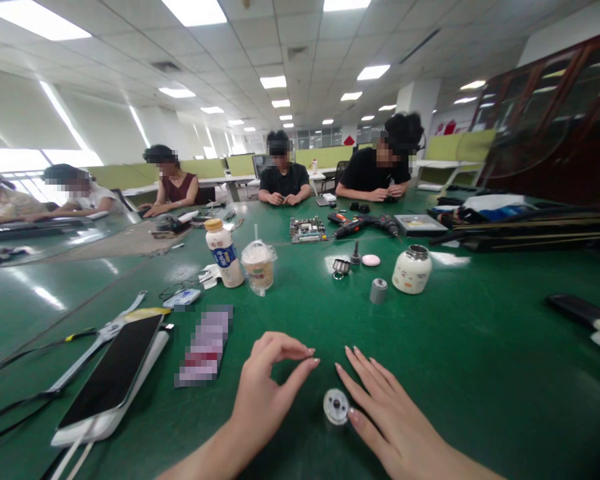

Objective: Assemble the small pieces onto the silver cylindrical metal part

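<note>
My left hand (267,383) is raised a little above the green table, its thumb and index fingertips pinched close together. Anything between those tips is too small to make out. My right hand (387,407) rests low over the table with its fingers stretched out. Its thumb tip touches or nearly touches the edge of a small round silver part (337,407) with a dark centre and holes in its top face. Farther ahead stand a grey metal cylinder (379,291), a shiny cup-shaped metal part (341,268), a dark stemmed part (355,254) and a pink oval piece (371,261).
A white jar (413,269) stands ahead on the right. To the left are a phone (113,370) on a white block, a purple packet (207,347), a bottle (224,257) and a lidded cup (259,270). A circuit board (309,230) and a power drill (363,227) lie farther back, near seated people.
</note>
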Demonstrator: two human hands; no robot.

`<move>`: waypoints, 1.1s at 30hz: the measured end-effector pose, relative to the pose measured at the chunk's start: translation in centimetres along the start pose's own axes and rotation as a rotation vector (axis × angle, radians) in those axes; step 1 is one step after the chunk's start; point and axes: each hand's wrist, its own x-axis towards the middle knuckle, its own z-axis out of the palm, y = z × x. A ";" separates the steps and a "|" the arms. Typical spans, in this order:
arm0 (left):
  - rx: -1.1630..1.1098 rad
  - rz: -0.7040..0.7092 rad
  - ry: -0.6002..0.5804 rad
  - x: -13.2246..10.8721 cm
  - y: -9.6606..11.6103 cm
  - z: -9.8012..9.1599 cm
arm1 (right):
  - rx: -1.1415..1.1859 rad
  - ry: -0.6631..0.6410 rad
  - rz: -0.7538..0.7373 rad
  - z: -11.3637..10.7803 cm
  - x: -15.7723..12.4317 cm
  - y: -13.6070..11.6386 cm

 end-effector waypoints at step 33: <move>-0.035 0.245 -0.100 -1.9 2.0 0.8 | 0.025 0.006 0.033 -0.1 0.3 -0.1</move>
